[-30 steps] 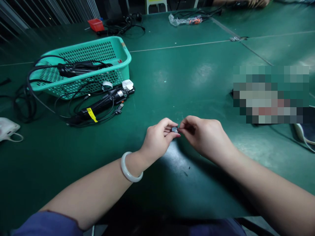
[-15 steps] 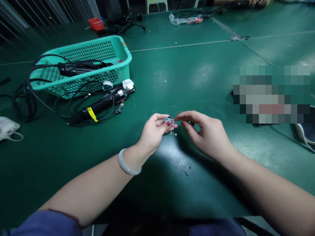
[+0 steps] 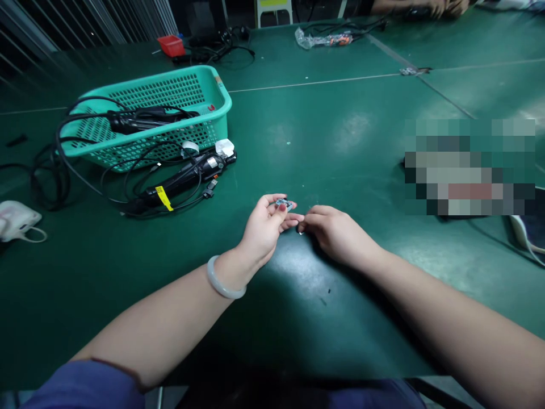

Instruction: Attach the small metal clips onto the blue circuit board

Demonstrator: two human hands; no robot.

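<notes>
My left hand is closed on a small light-blue and dark part, pinched between thumb and fingers above the green table. Just to its right, my right hand is low at the table with its fingers pressed together. Its fingertips are over a small pale piece, mostly hidden, and whether they grip it cannot be made out. The fingertips of both hands nearly meet.
A green basket with black cabled devices stands at the left. Before it lies a black tool with a yellow tag and cables. A white object is far left; a blurred-out area is at right. A person's hands show at the back.
My right hand has come down from beside the held part to the small pale piece on the table, its fingers closing together. My left hand has shifted slightly left, still holding its part.
</notes>
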